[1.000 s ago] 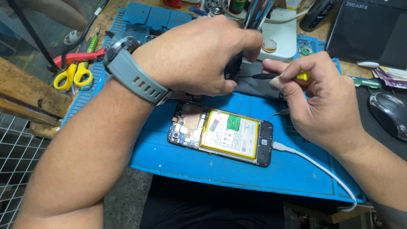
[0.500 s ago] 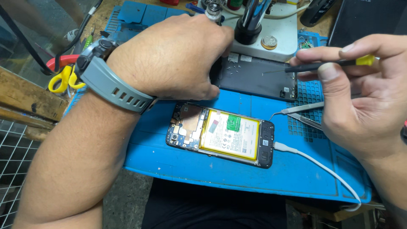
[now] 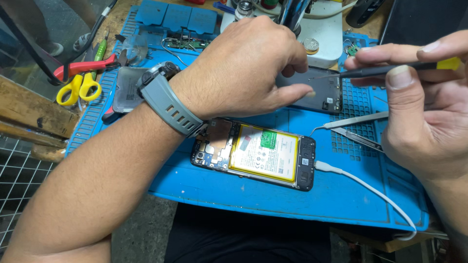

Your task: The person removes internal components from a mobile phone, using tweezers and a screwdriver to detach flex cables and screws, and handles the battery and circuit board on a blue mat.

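Pinching a thin black screwdriver (image 3: 390,70) with a yellow end between thumb and forefinger, my right hand (image 3: 424,112) kept its fine tip touching the dark phone back panel (image 3: 317,90), near that panel's upper edge. My left hand (image 3: 248,68) pressed down on the same panel, its thumb tip flat on the dark surface and its other fingers curled over the far edge, so the panel sat pinned on the blue work mat (image 3: 273,195).

Just in front of the panel lay the opened phone (image 3: 256,153), its yellow-rimmed battery and circuit board facing up, with a white cable (image 3: 370,190) plugged into its right end and trailing off the mat's near corner. A pair of metal tweezers (image 3: 356,127) rested on the mat between the phone and my right hand, apart from both.

I wore a grey wristwatch (image 3: 168,100) on the left wrist. Beyond that wrist, at the mat's left edge, I could see yellow-handled scissors (image 3: 77,89) and red-handled pliers (image 3: 85,67).
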Demonstrator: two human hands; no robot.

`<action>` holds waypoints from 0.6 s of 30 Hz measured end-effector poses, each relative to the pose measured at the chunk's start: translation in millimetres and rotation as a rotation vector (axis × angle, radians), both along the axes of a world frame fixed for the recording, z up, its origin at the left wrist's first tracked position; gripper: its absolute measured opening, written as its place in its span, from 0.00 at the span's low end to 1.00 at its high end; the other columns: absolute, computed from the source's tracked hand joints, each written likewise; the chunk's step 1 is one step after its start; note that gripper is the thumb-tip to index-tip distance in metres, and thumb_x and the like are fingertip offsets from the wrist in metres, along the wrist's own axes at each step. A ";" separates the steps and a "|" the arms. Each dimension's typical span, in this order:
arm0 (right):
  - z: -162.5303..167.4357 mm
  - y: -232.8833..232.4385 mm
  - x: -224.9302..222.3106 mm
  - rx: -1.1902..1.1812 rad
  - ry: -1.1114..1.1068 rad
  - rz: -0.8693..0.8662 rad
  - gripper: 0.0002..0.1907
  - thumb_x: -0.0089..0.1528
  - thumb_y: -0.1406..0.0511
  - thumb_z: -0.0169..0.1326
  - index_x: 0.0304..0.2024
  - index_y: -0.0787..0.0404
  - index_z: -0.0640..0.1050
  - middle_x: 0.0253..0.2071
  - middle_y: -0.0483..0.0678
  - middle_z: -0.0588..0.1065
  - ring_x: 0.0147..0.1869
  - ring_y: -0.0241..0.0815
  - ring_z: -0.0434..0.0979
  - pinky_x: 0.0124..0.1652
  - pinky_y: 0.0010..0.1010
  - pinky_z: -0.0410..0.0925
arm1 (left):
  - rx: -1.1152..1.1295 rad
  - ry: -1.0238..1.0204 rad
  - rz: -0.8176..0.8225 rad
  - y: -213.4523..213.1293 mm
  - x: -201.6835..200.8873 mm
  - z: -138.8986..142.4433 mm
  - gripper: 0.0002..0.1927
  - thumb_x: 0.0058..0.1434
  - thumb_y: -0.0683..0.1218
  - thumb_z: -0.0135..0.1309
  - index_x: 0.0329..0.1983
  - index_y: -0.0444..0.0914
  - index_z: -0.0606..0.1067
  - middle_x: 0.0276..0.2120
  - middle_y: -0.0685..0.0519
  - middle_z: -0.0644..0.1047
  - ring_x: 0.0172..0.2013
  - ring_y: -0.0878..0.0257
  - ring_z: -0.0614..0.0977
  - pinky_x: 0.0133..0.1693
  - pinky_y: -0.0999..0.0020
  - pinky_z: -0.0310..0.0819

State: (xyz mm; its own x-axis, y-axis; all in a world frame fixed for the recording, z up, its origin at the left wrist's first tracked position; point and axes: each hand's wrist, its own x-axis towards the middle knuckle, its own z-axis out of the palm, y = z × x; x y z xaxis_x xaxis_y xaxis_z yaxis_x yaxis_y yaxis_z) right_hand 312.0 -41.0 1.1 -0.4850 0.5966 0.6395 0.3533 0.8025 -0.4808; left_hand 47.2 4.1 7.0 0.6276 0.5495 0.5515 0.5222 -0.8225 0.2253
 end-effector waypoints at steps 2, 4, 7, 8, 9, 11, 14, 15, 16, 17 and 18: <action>1.5 0.2 -1.5 0.001 -0.002 -0.016 0.08 0.82 0.70 0.37 0.61 0.71 0.62 0.56 0.62 0.75 0.61 0.51 0.81 0.59 0.35 0.76 | 0.001 -0.056 -0.018 1.1 1.8 -4.8 0.12 0.61 0.50 0.68 0.38 0.37 0.84 0.30 0.47 0.84 0.31 0.56 0.87 0.34 0.62 0.81; 3.0 -0.7 -3.2 0.003 -0.027 -0.048 0.11 0.81 0.70 0.37 0.57 0.74 0.67 0.54 0.63 0.75 0.58 0.52 0.81 0.58 0.37 0.78 | 0.007 -0.091 -0.036 1.9 3.3 -7.6 0.11 0.61 0.49 0.68 0.37 0.37 0.84 0.29 0.48 0.84 0.31 0.56 0.87 0.34 0.62 0.81; 4.5 -2.1 -5.4 0.007 -0.027 -0.032 0.13 0.83 0.68 0.38 0.56 0.76 0.70 0.53 0.62 0.75 0.59 0.51 0.81 0.59 0.35 0.78 | 0.009 -0.105 -0.055 1.0 6.2 -10.1 0.08 0.61 0.47 0.66 0.36 0.38 0.84 0.29 0.49 0.84 0.31 0.57 0.87 0.35 0.62 0.81; 4.5 -2.2 -5.8 0.011 -0.022 -0.026 0.13 0.84 0.68 0.38 0.56 0.76 0.70 0.53 0.62 0.75 0.59 0.50 0.81 0.60 0.35 0.78 | 0.012 -0.105 -0.055 0.7 7.3 -10.4 0.06 0.61 0.46 0.66 0.36 0.38 0.84 0.29 0.49 0.84 0.31 0.57 0.87 0.35 0.62 0.81; 4.1 -2.5 -6.0 0.015 -0.017 -0.032 0.13 0.84 0.68 0.38 0.56 0.76 0.69 0.54 0.62 0.75 0.59 0.50 0.81 0.60 0.35 0.78 | 0.015 -0.106 -0.056 0.7 7.9 -10.3 0.05 0.61 0.46 0.65 0.35 0.39 0.85 0.29 0.50 0.84 0.31 0.57 0.87 0.36 0.62 0.81; 2.8 -2.0 -5.4 0.022 -0.010 -0.027 0.12 0.84 0.69 0.38 0.56 0.76 0.68 0.54 0.62 0.75 0.60 0.50 0.81 0.60 0.35 0.78 | 0.024 -0.076 -0.046 1.5 7.9 -9.5 0.06 0.62 0.46 0.65 0.35 0.39 0.84 0.28 0.49 0.84 0.30 0.56 0.87 0.35 0.61 0.80; 0.0 0.0 -1.3 0.025 -0.007 0.008 0.10 0.83 0.69 0.38 0.58 0.75 0.64 0.54 0.61 0.75 0.60 0.50 0.81 0.61 0.34 0.78 | 0.109 -0.038 -0.040 0.6 8.4 -9.6 0.08 0.62 0.48 0.66 0.32 0.39 0.84 0.26 0.49 0.83 0.29 0.53 0.85 0.33 0.57 0.78; -0.9 0.6 0.9 0.027 -0.007 0.022 0.09 0.83 0.70 0.38 0.59 0.74 0.62 0.54 0.60 0.75 0.60 0.49 0.81 0.62 0.33 0.78 | 0.151 -0.025 -0.040 0.5 8.5 -9.4 0.09 0.62 0.49 0.67 0.30 0.39 0.83 0.26 0.49 0.82 0.28 0.52 0.85 0.33 0.56 0.77; -2.4 0.7 3.1 0.029 -0.008 0.029 0.09 0.83 0.70 0.38 0.61 0.72 0.60 0.54 0.59 0.75 0.60 0.48 0.81 0.62 0.33 0.77 | 0.157 -0.016 -0.037 0.3 9.0 -9.4 0.10 0.61 0.50 0.67 0.30 0.39 0.83 0.25 0.49 0.82 0.28 0.52 0.84 0.32 0.55 0.77; -3.9 1.1 5.5 0.031 -0.010 0.037 0.09 0.83 0.70 0.38 0.62 0.71 0.59 0.54 0.59 0.75 0.60 0.48 0.81 0.62 0.33 0.76 | 0.162 -0.006 -0.034 0.2 9.7 -9.4 0.11 0.61 0.50 0.67 0.29 0.40 0.83 0.24 0.49 0.81 0.27 0.51 0.84 0.32 0.54 0.76; -5.9 0.6 7.7 0.033 -0.013 0.039 0.09 0.84 0.70 0.37 0.64 0.69 0.58 0.54 0.58 0.74 0.61 0.47 0.81 0.63 0.32 0.74 | 0.168 0.003 -0.032 0.0 10.2 -9.4 0.11 0.61 0.51 0.67 0.29 0.40 0.83 0.24 0.50 0.81 0.27 0.51 0.83 0.31 0.54 0.76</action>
State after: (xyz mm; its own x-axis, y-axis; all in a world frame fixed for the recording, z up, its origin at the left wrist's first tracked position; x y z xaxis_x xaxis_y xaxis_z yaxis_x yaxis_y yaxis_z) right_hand 319.7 -40.4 -4.8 -0.5160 0.5554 0.6521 0.3274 0.8314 -0.4491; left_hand 57.4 4.1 -2.4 0.6452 0.4297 0.6317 0.4957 -0.8646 0.0818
